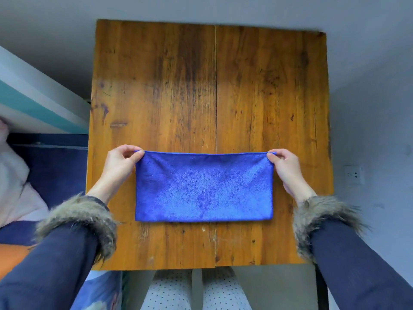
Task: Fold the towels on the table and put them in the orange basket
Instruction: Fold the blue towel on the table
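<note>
A blue towel (203,186) lies on the wooden table (207,86), folded into a wide rectangle near the front edge. My left hand (118,164) pinches its far left corner between thumb and fingers. My right hand (288,168) pinches the far right corner the same way. The far edge is stretched straight between both hands. An orange shape (11,258), possibly the basket, shows at the lower left, mostly hidden behind my left sleeve.
A bed with dark blue bedding (51,171) and a pale pillow (13,180) stands to the left of the table. A grey wall with a socket (354,174) is on the right. My legs (196,291) are under the table's front edge.
</note>
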Motion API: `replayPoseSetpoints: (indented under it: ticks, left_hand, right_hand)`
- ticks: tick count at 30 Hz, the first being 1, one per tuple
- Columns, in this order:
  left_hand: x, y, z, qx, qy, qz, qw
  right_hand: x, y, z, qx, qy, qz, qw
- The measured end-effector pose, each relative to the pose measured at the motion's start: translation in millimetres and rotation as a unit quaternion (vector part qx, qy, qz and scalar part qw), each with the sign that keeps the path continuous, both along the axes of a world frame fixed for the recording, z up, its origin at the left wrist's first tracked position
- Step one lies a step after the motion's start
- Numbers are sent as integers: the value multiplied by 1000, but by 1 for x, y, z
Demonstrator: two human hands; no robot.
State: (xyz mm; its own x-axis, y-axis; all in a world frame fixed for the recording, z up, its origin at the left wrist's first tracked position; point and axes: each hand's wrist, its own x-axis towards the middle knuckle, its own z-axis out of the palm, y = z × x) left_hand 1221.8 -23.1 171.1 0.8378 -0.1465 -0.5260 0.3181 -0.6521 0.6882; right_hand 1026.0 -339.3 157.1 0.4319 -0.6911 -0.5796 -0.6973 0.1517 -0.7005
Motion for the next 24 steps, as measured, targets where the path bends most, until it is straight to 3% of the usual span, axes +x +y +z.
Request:
replayPoseSetpoints:
  ticks: [3,6,9,13,15,19,24]
  left_hand:
    - [-2,-8,-11,84,-64,-19,994]
    - [-24,-14,-15,209,-162,-113,958]
    - [-66,-26,-19,202,-263,-277,902]
    - [-104,-44,-37,212,-303,-433,822]
    - [-109,-51,-46,213,-305,-444,815]
    - [-105,-49,-63,227,-286,-402,840]
    - [-85,-16,-77,242,-325,-379,832]
  right_hand:
    - [4,7,-4,-65,40,-20,997]
    - [0,29,-4,-247,95,19,964]
    - [-4,71,-7,-349,49,172,920]
    - [-13,120,-33,-415,35,400,816]
    - [-12,125,-43,-426,48,413,803]
    - [-16,110,-61,-437,61,406,800]
    - [-35,78,-71,-462,61,367,805]
